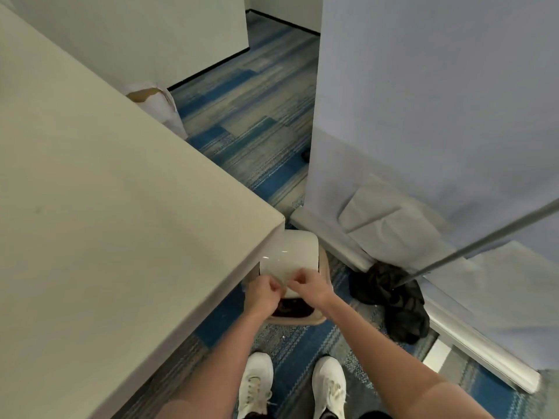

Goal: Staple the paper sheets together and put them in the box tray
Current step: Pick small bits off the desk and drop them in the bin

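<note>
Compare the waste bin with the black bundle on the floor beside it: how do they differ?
The waste bin is beige with a white lid; the black bundle is dark all over. The bin stands upright and rigid at the corner of the table; the bundle lies crumpled against the foot of the partition. Both sit on the blue carpet.

The person wears white lace-up fabric trainers (255,382) with pale laces, and dark cloth (328,415) shows at both ankles. Both forearms (230,343) are bare down to the left hand (261,293) and the right hand (308,290).
</note>
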`<state>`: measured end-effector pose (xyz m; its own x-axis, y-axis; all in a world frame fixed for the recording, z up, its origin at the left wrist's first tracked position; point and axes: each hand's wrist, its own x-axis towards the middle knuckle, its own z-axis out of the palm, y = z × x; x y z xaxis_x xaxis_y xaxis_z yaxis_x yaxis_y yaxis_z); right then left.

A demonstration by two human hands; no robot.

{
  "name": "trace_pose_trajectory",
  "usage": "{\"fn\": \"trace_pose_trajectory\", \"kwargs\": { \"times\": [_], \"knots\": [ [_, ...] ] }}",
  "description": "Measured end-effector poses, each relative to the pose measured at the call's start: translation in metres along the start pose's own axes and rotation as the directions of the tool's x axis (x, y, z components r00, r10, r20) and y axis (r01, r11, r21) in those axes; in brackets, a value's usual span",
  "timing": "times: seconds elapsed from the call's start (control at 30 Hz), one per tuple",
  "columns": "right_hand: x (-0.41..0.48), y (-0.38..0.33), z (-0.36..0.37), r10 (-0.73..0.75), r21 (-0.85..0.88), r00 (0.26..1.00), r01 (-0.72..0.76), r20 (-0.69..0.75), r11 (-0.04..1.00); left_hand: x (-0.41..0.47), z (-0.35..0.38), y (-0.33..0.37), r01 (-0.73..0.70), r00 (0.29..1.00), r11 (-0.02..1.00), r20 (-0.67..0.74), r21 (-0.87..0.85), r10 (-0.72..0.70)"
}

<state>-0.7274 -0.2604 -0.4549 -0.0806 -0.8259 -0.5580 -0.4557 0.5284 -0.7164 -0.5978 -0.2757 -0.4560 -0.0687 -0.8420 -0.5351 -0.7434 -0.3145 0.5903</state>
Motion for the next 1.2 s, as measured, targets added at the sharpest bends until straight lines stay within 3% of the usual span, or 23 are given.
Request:
{"fn": "trace_pose_trajectory", "kwargs": {
  "times": [0.13,0.33,0.83,1.07,1.2],
  "knots": [
    [0.011,0.011,0.003,-0.053,-0.266,0.998,0.046,-0.022,0.963,0.009,0.004,-0.005,-0.087,0.995,0.98,-0.022,0.181,0.093],
    [0.014,0.018,0.008,-0.137,-0.441,0.99,0.108,-0.035,0.891,0.016,0.005,-0.008,-0.202,0.978,0.924,0.027,0.325,0.205],
    [0.022,0.022,0.013,-0.185,-0.607,0.981,0.185,0.064,0.773,0.024,0.007,-0.01,-0.305,0.947,0.795,0.076,0.525,0.313],
    [0.019,0.016,0.011,-0.177,-0.576,0.983,0.173,0.05,0.799,0.019,0.005,-0.007,-0.315,0.943,0.764,0.096,0.562,0.318],
    [0.002,0.001,0.003,-0.156,-0.48,0.988,0.136,-0.002,0.866,0.005,-0.008,0.008,-0.297,0.943,0.816,0.02,0.496,0.332]
  ]
}}
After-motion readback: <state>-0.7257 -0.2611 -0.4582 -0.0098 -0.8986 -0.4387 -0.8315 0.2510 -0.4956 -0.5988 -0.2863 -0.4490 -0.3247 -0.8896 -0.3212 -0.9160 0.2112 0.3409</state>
